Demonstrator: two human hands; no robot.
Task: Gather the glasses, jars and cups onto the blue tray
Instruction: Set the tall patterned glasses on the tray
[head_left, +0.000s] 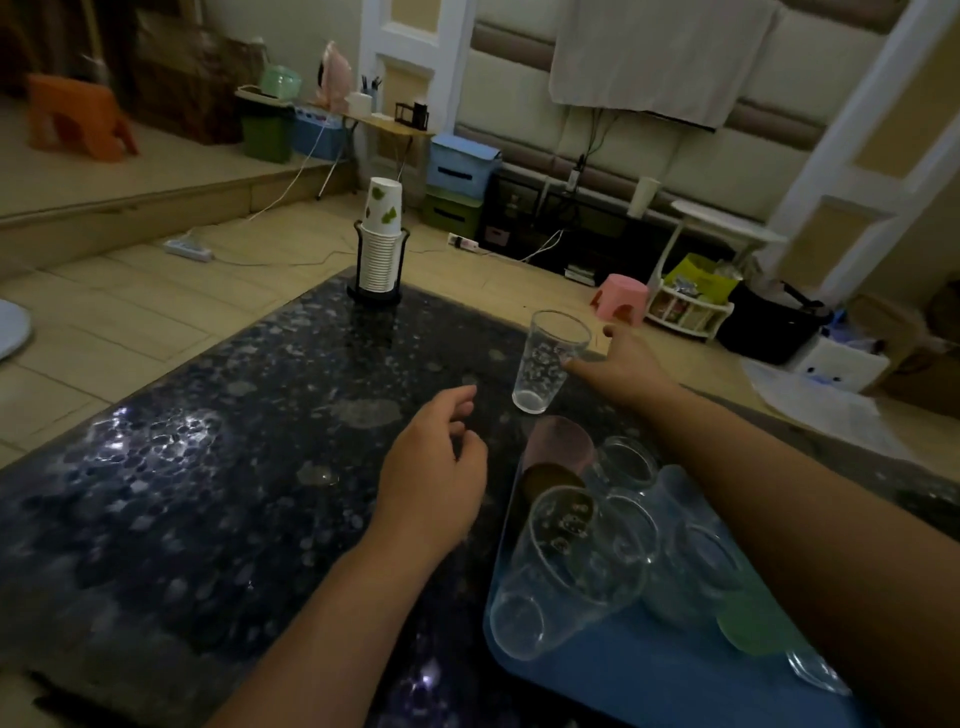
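Observation:
A clear tall glass stands upright on the dark table, just beyond the blue tray. My right hand is at its right side with fingers spread, the thumb tip touching the glass wall. My left hand hovers over the table left of the tray, fingers loosely curled, holding nothing. The tray at the lower right holds several vessels: a large clear cup nearest me, a pink cup, a jar with a gold lid, clear jars and a green cup partly under my right forearm.
A stack of white paper cups stands in a black wire holder at the table's far edge. The dark speckled table stretches left of the tray. Beyond it on the floor are a pink stool, storage boxes and cables.

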